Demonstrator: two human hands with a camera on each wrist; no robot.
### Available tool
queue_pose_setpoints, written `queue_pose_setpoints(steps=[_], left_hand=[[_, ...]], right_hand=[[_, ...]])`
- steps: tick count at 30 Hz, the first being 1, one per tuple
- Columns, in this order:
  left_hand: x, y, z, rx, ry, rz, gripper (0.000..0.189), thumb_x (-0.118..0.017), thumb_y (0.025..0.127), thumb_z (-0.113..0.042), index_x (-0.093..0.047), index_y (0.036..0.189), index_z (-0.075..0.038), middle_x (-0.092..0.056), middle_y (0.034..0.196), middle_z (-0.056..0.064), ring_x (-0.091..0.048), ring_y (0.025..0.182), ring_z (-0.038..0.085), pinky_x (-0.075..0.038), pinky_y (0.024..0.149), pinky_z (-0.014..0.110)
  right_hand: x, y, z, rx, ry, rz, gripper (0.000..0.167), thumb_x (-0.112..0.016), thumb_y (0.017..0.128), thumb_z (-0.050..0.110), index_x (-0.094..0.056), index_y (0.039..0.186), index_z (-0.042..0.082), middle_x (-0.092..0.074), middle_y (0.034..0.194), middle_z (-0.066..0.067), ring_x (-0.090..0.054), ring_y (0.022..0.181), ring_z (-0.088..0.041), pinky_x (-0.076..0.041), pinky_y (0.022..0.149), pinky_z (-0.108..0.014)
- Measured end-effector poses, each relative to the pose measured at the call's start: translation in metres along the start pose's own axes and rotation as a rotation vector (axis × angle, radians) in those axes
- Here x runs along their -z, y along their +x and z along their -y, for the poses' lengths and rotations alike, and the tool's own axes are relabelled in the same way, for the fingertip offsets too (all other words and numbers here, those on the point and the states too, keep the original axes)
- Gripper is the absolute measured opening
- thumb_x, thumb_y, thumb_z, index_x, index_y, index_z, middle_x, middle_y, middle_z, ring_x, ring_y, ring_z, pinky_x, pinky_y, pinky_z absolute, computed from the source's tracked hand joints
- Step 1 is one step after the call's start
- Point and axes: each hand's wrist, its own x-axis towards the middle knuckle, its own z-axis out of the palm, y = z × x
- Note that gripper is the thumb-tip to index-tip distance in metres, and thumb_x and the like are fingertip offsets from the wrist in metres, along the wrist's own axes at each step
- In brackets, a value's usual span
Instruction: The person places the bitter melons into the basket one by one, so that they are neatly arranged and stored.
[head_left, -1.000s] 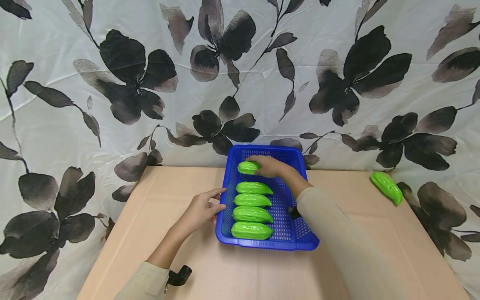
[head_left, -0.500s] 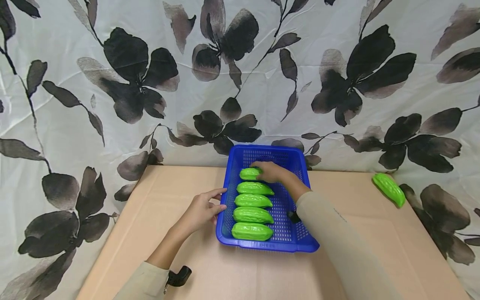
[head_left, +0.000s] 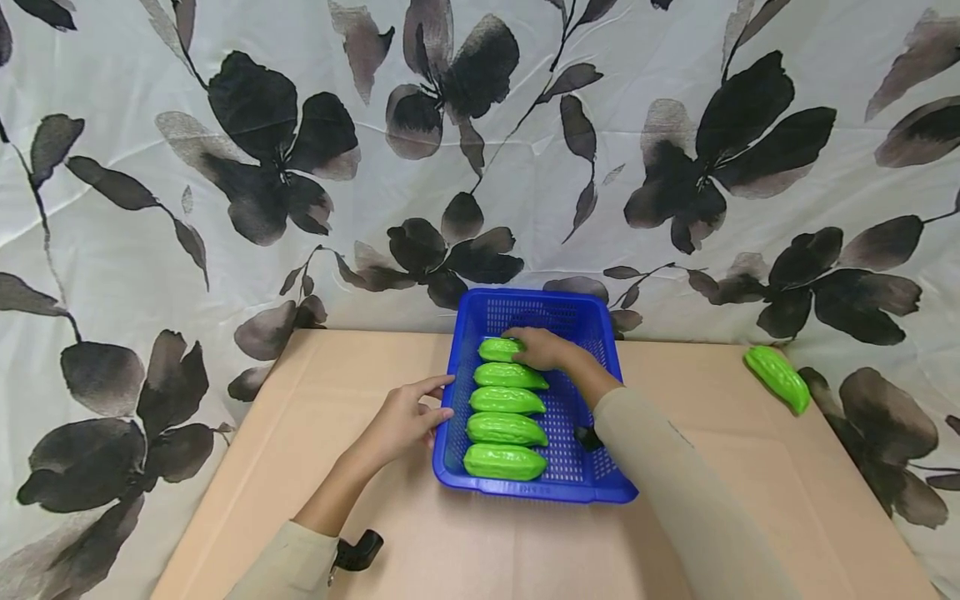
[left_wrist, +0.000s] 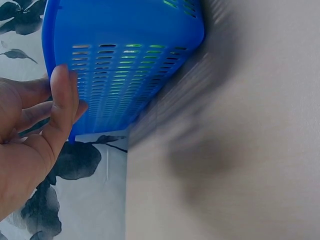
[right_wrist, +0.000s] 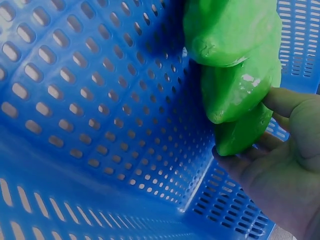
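Observation:
In the head view my right hand (head_left: 543, 347) reaches into the blue plastic basket (head_left: 585, 492) and pinches the farthest green bitter gourd (head_left: 498, 349) by its right end. Several more gourds lie crosswise below it in a column; the nearest gourd (head_left: 504, 462) sits by the basket's front wall. The right wrist view has the thumb (right_wrist: 287, 101) and fingers on either side of the lowest gourd (right_wrist: 240, 134), beside its neighbours. My left hand (head_left: 401, 422) holds the basket's left rim; in the left wrist view its thumb (left_wrist: 61, 90) lies against the outer wall, some fingers partly hidden.
Another green bitter gourd (head_left: 777, 378) lies alone at the table's far right edge. The tan tabletop (head_left: 330, 375) carries the basket, close to its back edge. Behind and around hangs white cloth (head_left: 540, 208) printed with dark flowers.
My right hand has brought the farthest gourd toward the front of the basket, closer to the column of gourds. The left hand keeps its place on the rim.

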Motion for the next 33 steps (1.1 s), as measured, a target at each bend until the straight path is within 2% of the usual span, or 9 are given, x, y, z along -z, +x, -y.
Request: queue_pose_setpoints(steps=[5, 10, 19, 28, 33], left_hand=[[-0.0011, 0.001, -0.0016, 0.002, 0.005, -0.005, 0.055, -0.068, 0.097, 0.0, -0.051, 0.15, 0.0, -0.061, 0.125, 0.024, -0.068, 0.057, 0.025, -0.063, 0.058, 0.056], [-0.0024, 0.0005, -0.0018, 0.012, 0.003, -0.012, 0.056, -0.069, 0.097, 0.0, -0.051, 0.15, 0.0, -0.061, 0.125, 0.024, -0.069, 0.058, 0.03, -0.062, 0.059, 0.058], [-0.004, -0.0014, -0.0003, 0.013, 0.0, -0.02, 0.056, -0.068, 0.097, 0.001, -0.051, 0.15, 0.0, -0.061, 0.125, 0.024, -0.067, 0.056, 0.019, -0.062, 0.059, 0.057], [-0.0061, -0.002, 0.0005, 0.017, -0.004, -0.018, 0.056, -0.068, 0.097, 0.0, -0.051, 0.15, 0.0, -0.06, 0.125, 0.025, -0.066, 0.056, 0.017, -0.063, 0.058, 0.056], [-0.0068, -0.0014, 0.0013, 0.016, -0.001, -0.017, 0.056, -0.068, 0.097, 0.0, -0.051, 0.15, 0.0, -0.061, 0.125, 0.024, -0.066, 0.055, 0.016, -0.063, 0.056, 0.053]], right_hand=[[-0.0002, -0.0011, 0.0012, -0.023, 0.007, 0.003, 0.052, -0.053, 0.106, 0.017, -0.044, 0.155, 0.005, -0.051, 0.153, -0.02, -0.046, 0.144, -0.038, -0.043, 0.12, -0.054], [-0.0008, -0.0036, 0.0045, -0.022, 0.019, 0.018, 0.05, -0.05, 0.106, 0.017, -0.044, 0.155, 0.005, -0.052, 0.153, -0.019, -0.047, 0.143, -0.037, -0.045, 0.118, -0.052], [-0.0033, -0.0049, 0.0069, -0.011, 0.025, 0.004, 0.049, -0.047, 0.107, 0.015, -0.045, 0.154, 0.003, -0.051, 0.154, -0.02, -0.045, 0.145, -0.038, -0.042, 0.121, -0.053], [-0.0061, -0.0036, 0.0056, -0.022, 0.046, -0.006, 0.053, -0.051, 0.107, 0.02, -0.042, 0.156, 0.002, -0.049, 0.155, -0.021, -0.043, 0.146, -0.038, -0.04, 0.123, -0.053], [-0.0042, -0.0016, 0.0023, -0.033, 0.048, -0.008, 0.056, -0.055, 0.106, 0.024, -0.041, 0.157, 0.004, -0.05, 0.155, -0.02, -0.046, 0.145, -0.037, -0.043, 0.12, -0.052]])
